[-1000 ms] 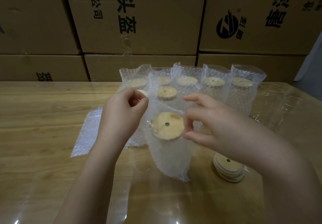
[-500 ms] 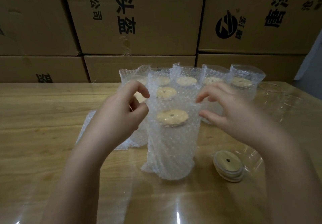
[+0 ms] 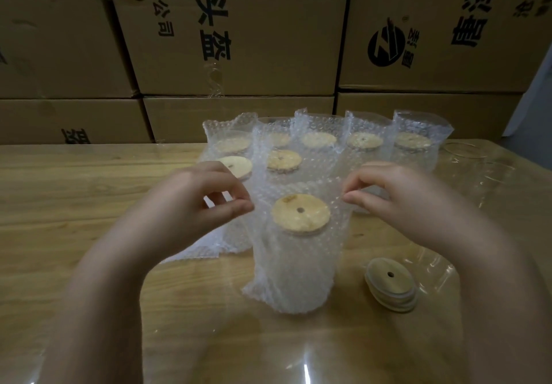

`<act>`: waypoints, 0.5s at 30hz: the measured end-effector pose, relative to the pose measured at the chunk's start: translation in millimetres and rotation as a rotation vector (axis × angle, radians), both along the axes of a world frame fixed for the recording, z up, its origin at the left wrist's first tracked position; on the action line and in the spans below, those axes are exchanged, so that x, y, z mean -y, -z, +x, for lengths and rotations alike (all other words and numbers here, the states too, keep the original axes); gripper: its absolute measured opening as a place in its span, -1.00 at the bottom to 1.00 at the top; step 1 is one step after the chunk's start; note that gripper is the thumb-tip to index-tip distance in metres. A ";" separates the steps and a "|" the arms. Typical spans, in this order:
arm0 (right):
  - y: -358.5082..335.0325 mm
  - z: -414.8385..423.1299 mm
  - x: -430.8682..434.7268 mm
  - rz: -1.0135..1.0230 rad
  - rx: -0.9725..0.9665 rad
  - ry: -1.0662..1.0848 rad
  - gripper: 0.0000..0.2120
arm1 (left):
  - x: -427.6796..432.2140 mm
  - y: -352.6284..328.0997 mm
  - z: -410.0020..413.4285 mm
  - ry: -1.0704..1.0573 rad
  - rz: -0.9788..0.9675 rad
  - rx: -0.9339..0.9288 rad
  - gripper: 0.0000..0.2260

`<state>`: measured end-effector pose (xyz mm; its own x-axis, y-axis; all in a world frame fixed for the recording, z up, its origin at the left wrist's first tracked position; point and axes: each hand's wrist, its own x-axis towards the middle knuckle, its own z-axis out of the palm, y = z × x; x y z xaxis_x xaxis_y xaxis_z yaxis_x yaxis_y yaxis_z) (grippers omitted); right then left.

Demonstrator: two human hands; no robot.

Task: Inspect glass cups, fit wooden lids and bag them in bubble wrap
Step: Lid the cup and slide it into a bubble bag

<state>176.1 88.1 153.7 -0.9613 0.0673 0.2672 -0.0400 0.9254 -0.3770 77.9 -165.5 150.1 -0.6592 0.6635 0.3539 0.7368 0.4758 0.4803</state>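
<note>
Centre frame: clear glass cup [image 3: 295, 261], round wooden lid [image 3: 300, 213] fitted, stands on the wooden desk [image 3: 74, 204] inside a clear bubble-wrap bag [image 3: 260, 285]. Left hand [image 3: 191, 204] and right hand [image 3: 397, 198] each pinch the bag's mouth between fingers [image 3: 358, 200]. Risk: uneven pull could tip the cup or unseat the lid.

Lidded cup [image 3: 300, 213] stands upright inside bubble-wrap bag [image 3: 294, 276].

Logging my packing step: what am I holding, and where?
The nearest bubble wrap bag: left hand pinches its top left edge, right hand its top right edge.
</note>
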 end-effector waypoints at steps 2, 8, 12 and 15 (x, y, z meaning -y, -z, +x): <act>0.2 -0.6 -2.2 0.002 -0.083 0.000 -0.89 | -0.2 -0.8 -0.3 -0.031 0.016 -0.051 -0.69; 1.2 -5.5 -2.8 0.021 -0.296 0.047 -0.89 | -1.1 -4.3 1.8 -0.084 0.124 -0.231 -0.64; 2.0 -3.5 -3.0 0.048 -0.299 0.068 -0.90 | -1.4 -2.0 0.3 -0.102 0.116 -0.235 -0.74; 2.7 -3.8 -3.0 0.078 -0.262 0.088 -0.91 | -1.2 1.9 -2.9 -0.124 0.104 -0.197 -0.86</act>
<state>172.3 91.1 151.0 -0.8501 0.1172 0.5133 -0.0446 0.9553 -0.2921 75.0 -164.3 148.3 -0.6446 0.5351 0.5461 0.7603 0.5237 0.3843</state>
